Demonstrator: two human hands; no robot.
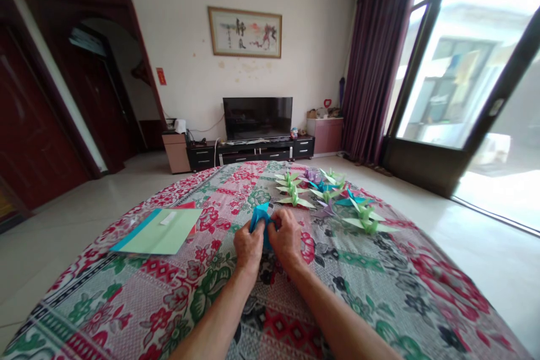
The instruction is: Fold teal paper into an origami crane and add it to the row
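You are working in a home: beyond your left hand (248, 244), a television (258, 117) is standing below a framed picture (245, 32); farther right than your right hand (287, 235), a curtain (371, 56) is hanging; a flowered tablecloth (198, 275) is lying beneath.

The folded blue paper (260, 212) is small and creased, a pointed part angled upward, its lower portion partly hidden between left hand (248, 243) and right hand (287, 234). It is right of the pale green sheet (171, 233), well apart from it.
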